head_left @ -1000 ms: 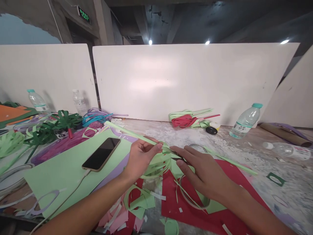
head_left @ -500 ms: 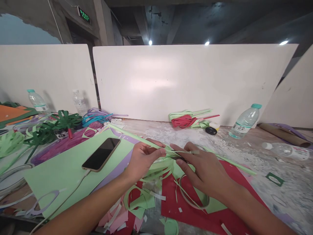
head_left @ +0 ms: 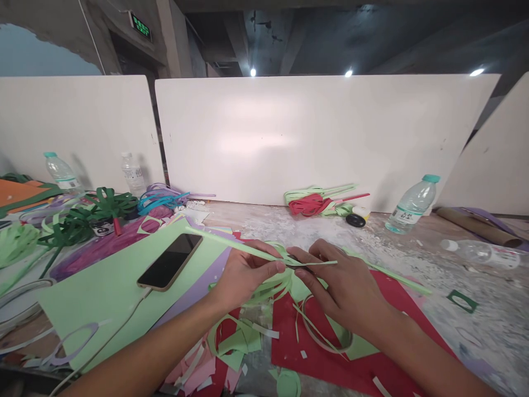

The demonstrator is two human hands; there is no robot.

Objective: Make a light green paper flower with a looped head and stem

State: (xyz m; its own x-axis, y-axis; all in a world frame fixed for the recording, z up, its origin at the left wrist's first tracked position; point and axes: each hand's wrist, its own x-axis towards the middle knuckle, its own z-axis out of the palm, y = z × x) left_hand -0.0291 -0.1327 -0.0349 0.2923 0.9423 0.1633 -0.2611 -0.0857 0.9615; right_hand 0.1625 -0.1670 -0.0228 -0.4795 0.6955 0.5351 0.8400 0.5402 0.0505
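Note:
My left hand [head_left: 243, 273] pinches a long light green paper strip [head_left: 231, 245] that runs up and left over the table. My right hand [head_left: 336, 284] meets it from the right, thumb and fingers closed on the same bundle of green strips [head_left: 270, 281], whose loops hang below both hands. A thin end of the strip sticks out to the right above my right fingers. Under the hands lies a red paper sheet [head_left: 372, 364] with cut green scraps on it.
A phone [head_left: 170, 261] on a cable lies on a light green sheet [head_left: 103, 298] at left. Water bottles [head_left: 411, 205] stand at right and back left, one lies at far right. Dark green paper fronds [head_left: 99, 207], a red-and-green bundle [head_left: 318, 203] and white panels [head_left: 314, 138] line the back.
Both hands have drawn closer together, and my right fingers have closed onto the green strips. The long strip has dropped a little lower.

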